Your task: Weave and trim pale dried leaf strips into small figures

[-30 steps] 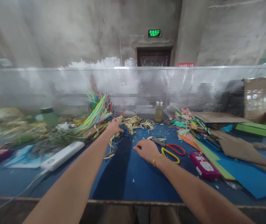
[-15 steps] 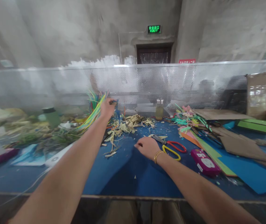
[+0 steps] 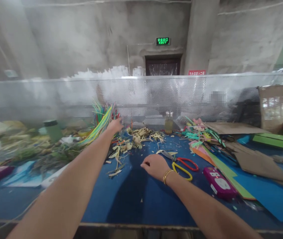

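Left hand: the left hand [image 3: 115,125] is stretched far out over the blue table [image 3: 136,196], at the base of the bundle of coloured strips [image 3: 101,120]. The fingers look curled at the strips, but I cannot tell whether they have hold of any.
Right hand: the right hand [image 3: 155,166] rests palm down on the table, fingers loosely bent, holding nothing. A gold bracelet [image 3: 166,175] sits on the wrist.
Coloured strips: yellow, green and red lengths fan upward and to the left from the left hand, leaning toward the perforated metal screen [image 3: 156,96].
Scraps: a litter of pale cut scraps [image 3: 134,139] lies just beside the left hand and trails down toward the right one.
Scissors: scissors [image 3: 180,162] with one red and one yellow handle lie just beside the right hand, blades pointing away toward the scraps.
Further right: a magenta device [image 3: 219,183] lies near the scissors; beyond it are sheets of green, orange and blue card [image 3: 263,189] and brown cardboard [image 3: 253,159].
Back edge: a small glass jar [image 3: 168,122] stands against the screen, between the scraps and a heap of pink and green paper cuttings [image 3: 197,131].
Left side: a dark-lidded green bottle [image 3: 52,130] stands among blurred greenery, well apart from both hands.
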{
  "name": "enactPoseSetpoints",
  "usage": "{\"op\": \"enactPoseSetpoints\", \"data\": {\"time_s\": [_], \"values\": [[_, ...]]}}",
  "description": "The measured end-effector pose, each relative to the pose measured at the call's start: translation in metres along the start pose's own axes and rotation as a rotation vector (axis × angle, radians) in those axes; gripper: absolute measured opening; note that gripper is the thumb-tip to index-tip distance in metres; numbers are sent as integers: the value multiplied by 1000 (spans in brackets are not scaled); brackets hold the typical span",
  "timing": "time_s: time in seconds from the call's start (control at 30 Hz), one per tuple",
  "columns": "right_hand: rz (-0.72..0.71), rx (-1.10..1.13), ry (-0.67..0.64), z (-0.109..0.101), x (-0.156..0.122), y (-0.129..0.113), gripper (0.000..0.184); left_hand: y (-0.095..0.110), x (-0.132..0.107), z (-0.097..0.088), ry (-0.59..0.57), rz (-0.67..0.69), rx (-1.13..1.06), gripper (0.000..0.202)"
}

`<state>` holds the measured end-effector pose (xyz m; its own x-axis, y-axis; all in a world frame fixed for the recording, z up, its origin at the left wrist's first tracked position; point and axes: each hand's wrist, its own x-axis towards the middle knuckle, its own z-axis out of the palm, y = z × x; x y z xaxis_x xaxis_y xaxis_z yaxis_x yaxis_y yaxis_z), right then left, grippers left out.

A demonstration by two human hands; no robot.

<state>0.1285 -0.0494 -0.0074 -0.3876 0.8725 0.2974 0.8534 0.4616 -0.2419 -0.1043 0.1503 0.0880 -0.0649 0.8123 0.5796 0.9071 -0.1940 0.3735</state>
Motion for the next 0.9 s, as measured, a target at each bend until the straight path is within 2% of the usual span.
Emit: {"op": "enactPoseSetpoints", "data": {"time_s": [0.1, 0.17, 0.27, 0.33, 0.4, 0.47, 0.53, 0.6, 0.7, 0.73, 0.8, 0.87, 0.9], "values": [[-19, -4, -3, 1, -1, -1, 31, 3, -26, 10, -88, 61, 117, 35], [-31, -8, -14, 1, -1, -3, 31, 9, -46, 18, -104, 169, 125, 28], [-35, -20, -30, 1, -1, -5, 33, 21, -73, 31, -121, 432, 82, 42], [-32, -32, -39, 0, -1, -5, 33, 25, -86, 40, -227, 539, 132, 49], [-33, -40, -47, 0, -1, -5, 33, 24, -92, 45, -362, 588, 227, 40], [-35, -42, -48, 0, -1, -4, 32, 19, -91, 46, -421, 543, 345, 26], [-43, -40, -47, 0, -1, -3, 33, 11, -85, 43, -394, 434, 473, 23], [-49, -34, -48, 0, -1, -4, 33, 6, -75, 38, -359, 340, 566, 25], [-51, -18, -49, 1, -1, -5, 32, 8, -60, 34, -380, 185, 540, 39], [-48, -12, -49, 2, -1, -6, 32, 11, -57, 35, -352, 121, 508, 45], [-44, -2, -51, 3, -1, -7, 31, 18, -51, 40, -193, 36, 447, 54], [-44, 4, -52, 4, -1, -7, 31, 23, -48, 50, -3, 39, 390, 53], [-47, 7, -52, 5, -1, -7, 31, 24, -47, 57, 48, 63, 357, 49]]}}
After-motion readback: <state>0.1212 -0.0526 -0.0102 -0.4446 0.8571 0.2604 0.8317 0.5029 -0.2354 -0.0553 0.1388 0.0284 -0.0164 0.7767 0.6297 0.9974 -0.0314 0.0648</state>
